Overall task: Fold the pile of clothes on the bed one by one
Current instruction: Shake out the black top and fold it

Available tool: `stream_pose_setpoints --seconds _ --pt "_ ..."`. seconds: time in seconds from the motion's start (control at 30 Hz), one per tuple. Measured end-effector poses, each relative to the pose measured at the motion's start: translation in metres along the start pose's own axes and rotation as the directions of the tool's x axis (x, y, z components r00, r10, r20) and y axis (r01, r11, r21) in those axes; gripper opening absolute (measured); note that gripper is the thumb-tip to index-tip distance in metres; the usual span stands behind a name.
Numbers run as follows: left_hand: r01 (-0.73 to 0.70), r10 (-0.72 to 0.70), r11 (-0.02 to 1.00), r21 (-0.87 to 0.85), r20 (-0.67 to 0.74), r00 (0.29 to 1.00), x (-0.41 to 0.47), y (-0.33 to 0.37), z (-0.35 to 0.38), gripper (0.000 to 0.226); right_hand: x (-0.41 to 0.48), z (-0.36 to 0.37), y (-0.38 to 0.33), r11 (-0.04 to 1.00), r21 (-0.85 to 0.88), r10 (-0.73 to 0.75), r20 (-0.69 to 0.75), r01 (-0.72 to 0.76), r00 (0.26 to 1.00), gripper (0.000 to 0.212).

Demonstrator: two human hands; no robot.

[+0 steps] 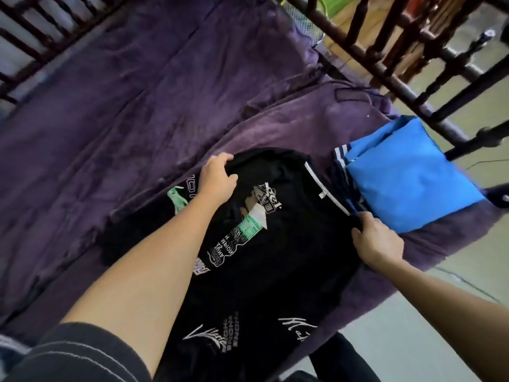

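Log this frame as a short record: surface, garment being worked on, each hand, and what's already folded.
surface: purple cover on a bed with a dark railed frame
in work: black shirt with prints, spread out, not yet folded
left hand: grips the black shirt at its far left edge
right hand: grips the black shirt's right edge, near the collar
folded: blue garment on top of a striped garment, just right of the black shirt

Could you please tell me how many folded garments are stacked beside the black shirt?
2: a bright blue garment on top, and a navy striped garment beneath it, showing at its left edge. Others may be hidden underneath.
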State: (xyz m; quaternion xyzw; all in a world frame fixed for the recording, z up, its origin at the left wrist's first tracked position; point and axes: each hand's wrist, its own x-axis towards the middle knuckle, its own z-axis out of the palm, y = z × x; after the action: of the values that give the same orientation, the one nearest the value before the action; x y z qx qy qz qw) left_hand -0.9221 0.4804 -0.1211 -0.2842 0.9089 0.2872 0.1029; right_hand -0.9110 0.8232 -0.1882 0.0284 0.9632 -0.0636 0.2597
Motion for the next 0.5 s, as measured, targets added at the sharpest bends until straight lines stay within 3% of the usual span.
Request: stream_pose_setpoints --seconds 0.1,0.23,0.37,0.5 --pt "0.132 -0.132 0.991 0.009 -0.044 0.99 -0.043 -0.059 -0.019 0.04 -0.008 -0.008 -0.032 0.98 -0.057 -0.194 -0.044 0.191 0.98 0.042" --pt "0.385 -0.385 0.923 -0.014 -0.011 0.923 -0.122 -0.141 -0.028 0.035 -0.028 0.0 -0.086 0.912 -0.123 -0.389 0.043 0.391 0.92 0.047" --pt "0.558 -0.557 0.829 -0.036 0.043 0.829 -0.2 -0.211 -0.02 0.033 -0.053 0.022 -0.128 0.846 -0.149 -0.495 0.136 0.512 0.858 0.045" --pt "0.644 -0.64 0.76 -0.088 0.073 0.765 -0.245 -0.266 -0.007 0.033 -0.068 0.049 -0.162 0.765 -0.203 -0.567 0.237 0.611 0.789 0.04"
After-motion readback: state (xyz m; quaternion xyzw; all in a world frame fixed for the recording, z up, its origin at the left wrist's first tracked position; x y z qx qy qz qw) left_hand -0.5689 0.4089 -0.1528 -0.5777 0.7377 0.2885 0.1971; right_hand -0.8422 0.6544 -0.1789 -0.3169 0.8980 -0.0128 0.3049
